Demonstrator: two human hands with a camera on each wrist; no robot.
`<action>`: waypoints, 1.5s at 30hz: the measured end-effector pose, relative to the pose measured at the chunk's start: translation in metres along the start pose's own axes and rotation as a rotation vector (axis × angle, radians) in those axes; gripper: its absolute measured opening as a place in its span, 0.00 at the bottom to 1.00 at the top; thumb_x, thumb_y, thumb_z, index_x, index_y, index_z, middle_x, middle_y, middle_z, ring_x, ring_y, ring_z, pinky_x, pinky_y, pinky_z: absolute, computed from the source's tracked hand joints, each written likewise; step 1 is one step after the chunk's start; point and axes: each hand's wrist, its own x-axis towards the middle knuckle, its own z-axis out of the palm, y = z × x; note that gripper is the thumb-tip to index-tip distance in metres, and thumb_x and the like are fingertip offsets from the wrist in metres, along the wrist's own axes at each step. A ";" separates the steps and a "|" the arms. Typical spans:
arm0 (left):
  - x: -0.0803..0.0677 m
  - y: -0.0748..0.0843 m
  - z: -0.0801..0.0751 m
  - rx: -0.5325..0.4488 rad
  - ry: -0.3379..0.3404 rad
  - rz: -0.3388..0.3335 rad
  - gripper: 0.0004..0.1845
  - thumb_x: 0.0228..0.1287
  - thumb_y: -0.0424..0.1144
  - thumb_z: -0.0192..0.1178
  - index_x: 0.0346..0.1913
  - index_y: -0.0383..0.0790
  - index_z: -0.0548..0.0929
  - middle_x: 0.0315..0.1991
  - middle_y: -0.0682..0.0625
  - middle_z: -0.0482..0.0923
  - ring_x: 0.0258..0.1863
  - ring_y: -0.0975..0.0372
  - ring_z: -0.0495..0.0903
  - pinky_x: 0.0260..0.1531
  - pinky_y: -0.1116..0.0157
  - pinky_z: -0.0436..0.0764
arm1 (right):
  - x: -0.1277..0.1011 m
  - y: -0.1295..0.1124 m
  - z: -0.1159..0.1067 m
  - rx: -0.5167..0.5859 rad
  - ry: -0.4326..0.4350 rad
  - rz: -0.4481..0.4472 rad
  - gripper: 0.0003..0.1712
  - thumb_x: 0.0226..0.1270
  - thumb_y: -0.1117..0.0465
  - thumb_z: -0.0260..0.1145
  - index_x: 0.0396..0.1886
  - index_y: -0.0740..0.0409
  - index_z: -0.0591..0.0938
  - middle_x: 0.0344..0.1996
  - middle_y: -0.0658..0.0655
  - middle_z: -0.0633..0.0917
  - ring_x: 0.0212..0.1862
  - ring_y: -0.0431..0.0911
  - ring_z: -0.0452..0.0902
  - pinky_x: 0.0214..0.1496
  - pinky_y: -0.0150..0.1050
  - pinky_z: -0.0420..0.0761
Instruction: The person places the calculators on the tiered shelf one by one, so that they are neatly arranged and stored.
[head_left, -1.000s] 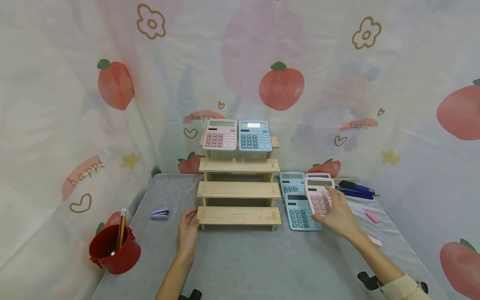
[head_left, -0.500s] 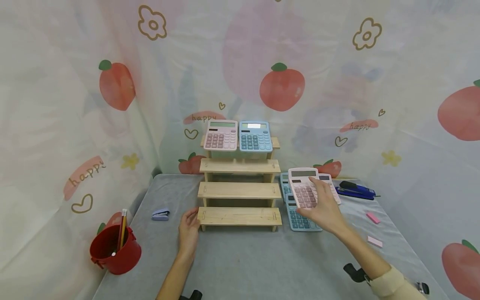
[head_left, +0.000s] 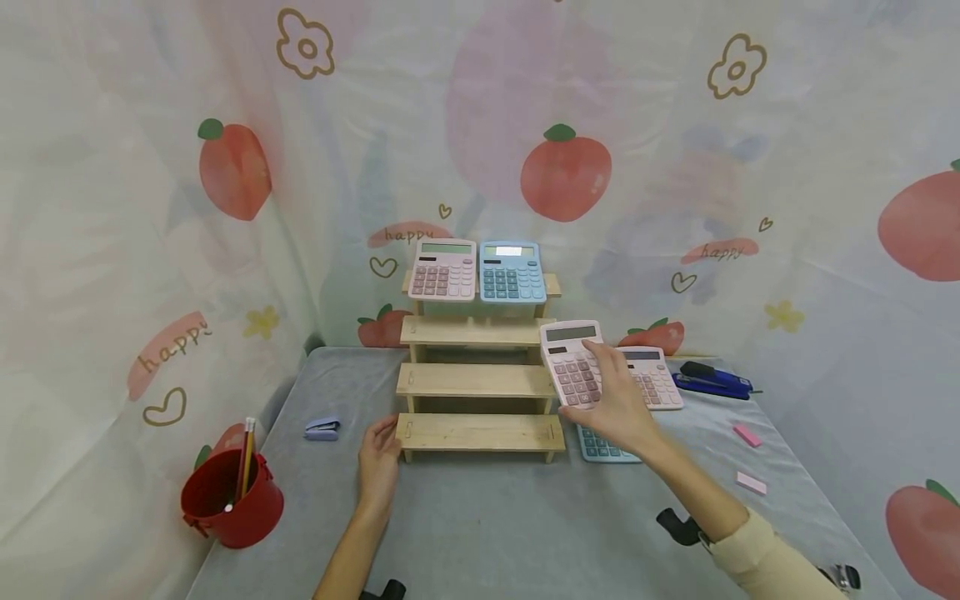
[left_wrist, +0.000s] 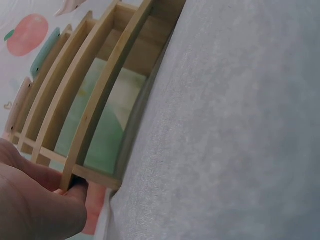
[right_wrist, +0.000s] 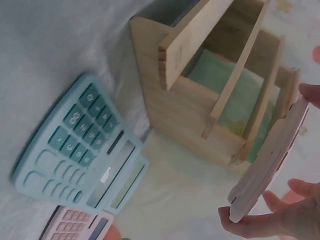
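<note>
A: What's different from a second ago?

B: The right hand [head_left: 611,408] has lifted a pink calculator [head_left: 573,363] off the pile at the right of the worktop [head_left: 480,517] and carried it leftward. It is now in the air, tilted, just in front of the right end of the wooden stepped rack [head_left: 477,379], about level with the second and third steps.

A: How is it held?

B: The fingers are curled over the keypad with the thumb beneath, clamped on its lower edge. The right wrist view shows the calculator edge-on, pinched at the bottom.

A: And the other hand?

B: The left hand [head_left: 377,463] has not moved. It rests against the left end of the lowest step, fingers fairly straight and touching the wood, thumb tucked at the corner in the left wrist view. I'd judge it is steadying the rack.

A: What's on the rack already?

B: A pink and a blue calculator [head_left: 512,272] side by side on the top step. The lower three steps are bare.

A: So what does the lift mean?

B: One more calculator is on its way to a step, I'd guess the second. Another pink one [head_left: 654,377] and a blue one [right_wrist: 82,145] remain flat on the worktop.
</note>
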 end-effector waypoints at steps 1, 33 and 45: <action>0.000 0.000 0.000 0.000 0.002 0.002 0.24 0.73 0.19 0.46 0.70 0.25 0.66 0.72 0.30 0.68 0.75 0.42 0.66 0.73 0.47 0.66 | 0.001 -0.003 0.001 -0.001 0.002 -0.005 0.67 0.46 0.52 0.87 0.82 0.52 0.58 0.74 0.67 0.62 0.65 0.66 0.70 0.62 0.68 0.75; -0.001 -0.001 -0.001 0.017 -0.013 0.006 0.24 0.75 0.20 0.45 0.71 0.26 0.65 0.72 0.31 0.67 0.75 0.42 0.66 0.69 0.61 0.72 | 0.039 -0.061 0.043 0.031 -0.027 -0.019 0.64 0.41 0.50 0.86 0.79 0.51 0.63 0.73 0.63 0.65 0.57 0.59 0.73 0.53 0.56 0.79; -0.003 0.000 -0.002 0.009 -0.011 -0.010 0.24 0.75 0.21 0.46 0.72 0.27 0.65 0.73 0.32 0.66 0.76 0.43 0.65 0.69 0.61 0.72 | 0.053 -0.082 0.059 0.020 -0.039 -0.030 0.63 0.41 0.49 0.85 0.78 0.52 0.64 0.71 0.61 0.65 0.58 0.58 0.72 0.55 0.55 0.78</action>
